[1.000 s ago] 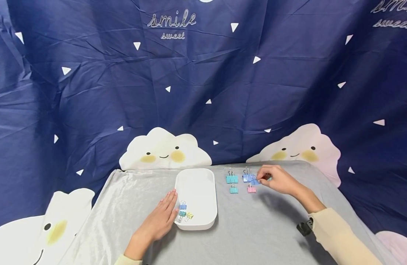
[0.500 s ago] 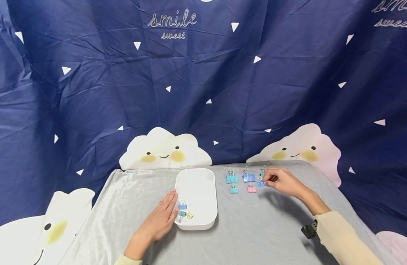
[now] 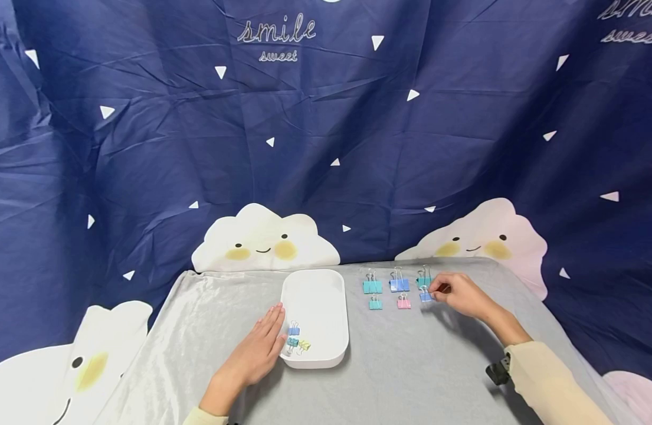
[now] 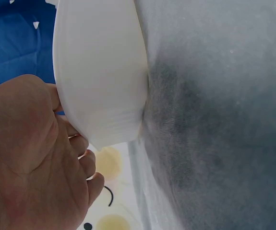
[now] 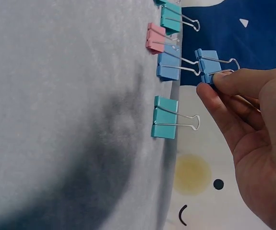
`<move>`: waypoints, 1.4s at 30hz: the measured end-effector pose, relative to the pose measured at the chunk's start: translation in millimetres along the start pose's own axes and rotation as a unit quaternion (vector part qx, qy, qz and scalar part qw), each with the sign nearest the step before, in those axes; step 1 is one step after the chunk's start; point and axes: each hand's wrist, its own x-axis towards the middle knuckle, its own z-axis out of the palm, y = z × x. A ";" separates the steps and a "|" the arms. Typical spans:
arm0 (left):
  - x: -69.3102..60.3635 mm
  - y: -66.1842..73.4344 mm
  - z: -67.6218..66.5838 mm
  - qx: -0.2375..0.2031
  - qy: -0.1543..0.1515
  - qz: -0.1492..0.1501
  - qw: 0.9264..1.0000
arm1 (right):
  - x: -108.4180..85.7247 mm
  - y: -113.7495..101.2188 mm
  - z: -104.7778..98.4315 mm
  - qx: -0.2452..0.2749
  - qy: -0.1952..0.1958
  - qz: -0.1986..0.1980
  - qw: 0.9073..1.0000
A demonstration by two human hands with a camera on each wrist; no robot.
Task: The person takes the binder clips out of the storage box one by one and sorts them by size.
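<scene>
My right hand (image 3: 466,295) pinches a small blue binder clip (image 3: 425,297) between thumb and fingertips. In the right wrist view this blue clip (image 5: 208,66) is held off the cloth, its wire handles beside the thumb. Close behind it in the head view lies a large teal binder clip (image 3: 423,282). My left hand (image 3: 256,348) rests with straight fingers along the left side of a white box (image 3: 333,358). From the left wrist, the hand (image 4: 37,158) touches the box wall (image 4: 102,76). A small blue clip (image 3: 294,331), a teal one (image 3: 292,342) and a yellow one (image 3: 304,345) lie in the box's near left corner.
Left of the right hand lie a large blue clip (image 3: 399,285) and a large teal clip (image 3: 372,287). In front of them are a small pink clip (image 3: 403,304) and a small teal clip (image 3: 376,305). Grey cloth (image 3: 400,378) covers the table; a dark blue curtain hangs behind.
My right hand has moved right with the small blue clip, from in front of the large blue clip to in front of the large teal one. The left hand has stayed on the box.
</scene>
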 end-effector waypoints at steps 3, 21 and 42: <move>0.9 4.4 -5.5 -0.003 -0.025 -0.018 1.000 | -0.3 4.1 0.6 -0.009 -0.007 0.014 1.000; 0.8 5.4 -6.6 0.001 -0.023 -0.015 1.000 | -8.7 27.5 15.4 -0.030 -0.002 0.078 0.996; 0.9 4.7 -3.8 -0.010 -0.012 -0.015 1.000 | -12.4 44.1 27.7 -0.033 -0.005 0.103 0.994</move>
